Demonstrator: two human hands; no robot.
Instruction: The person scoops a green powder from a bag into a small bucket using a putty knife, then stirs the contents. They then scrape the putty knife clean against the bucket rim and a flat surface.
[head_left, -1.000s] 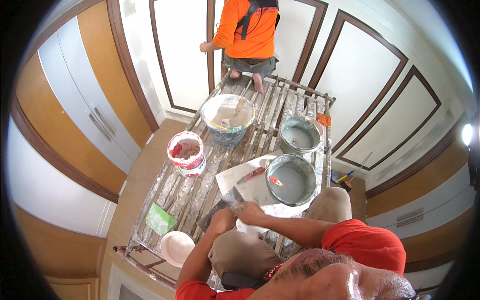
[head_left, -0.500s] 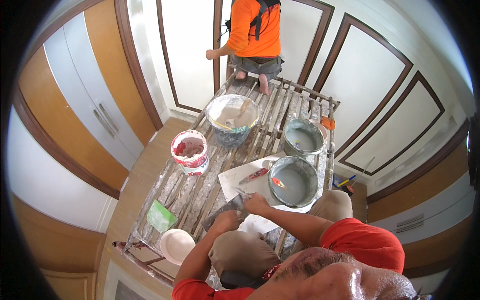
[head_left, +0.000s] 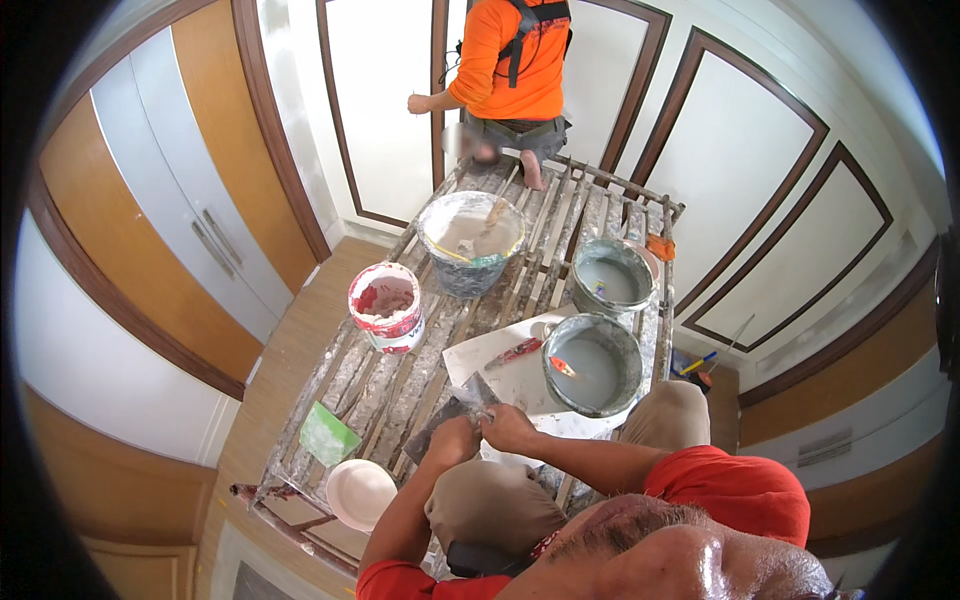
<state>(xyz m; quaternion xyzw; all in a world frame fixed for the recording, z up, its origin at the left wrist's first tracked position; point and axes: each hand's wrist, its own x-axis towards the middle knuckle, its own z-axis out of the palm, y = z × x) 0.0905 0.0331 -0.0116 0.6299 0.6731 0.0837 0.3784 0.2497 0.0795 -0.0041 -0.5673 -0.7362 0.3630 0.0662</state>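
Note:
Above my knees, my left hand (head_left: pixel 455 440) is closed around a dark flat plastering trowel (head_left: pixel 425 438). My right hand (head_left: pixel 508 428) is closed on a small putty knife (head_left: pixel 474 388), its grey blade lying over the trowel's plate. Most of both handles is hidden by my fingers. Just beyond is a white board (head_left: pixel 483 352) with a red-handled tool (head_left: pixel 517 350) on it. To the right of that stands a bucket of grey water (head_left: pixel 597 372) with an orange-and-white item at its surface.
Everything rests on a slatted scaffold platform (head_left: pixel 415 395). Another bucket of water (head_left: pixel 612 275), a large mixing bucket (head_left: pixel 470 245), a red-and-white pail (head_left: pixel 387 310), a pale bowl (head_left: pixel 361 495) and a green scraper (head_left: pixel 329 434) surround me. A person in orange (head_left: pixel 517 60) kneels at the far end.
The putty knife has swung up over the trowel, and my right hand has moved slightly left and down. My left hand still grips the trowel. The other person has straightened slightly.

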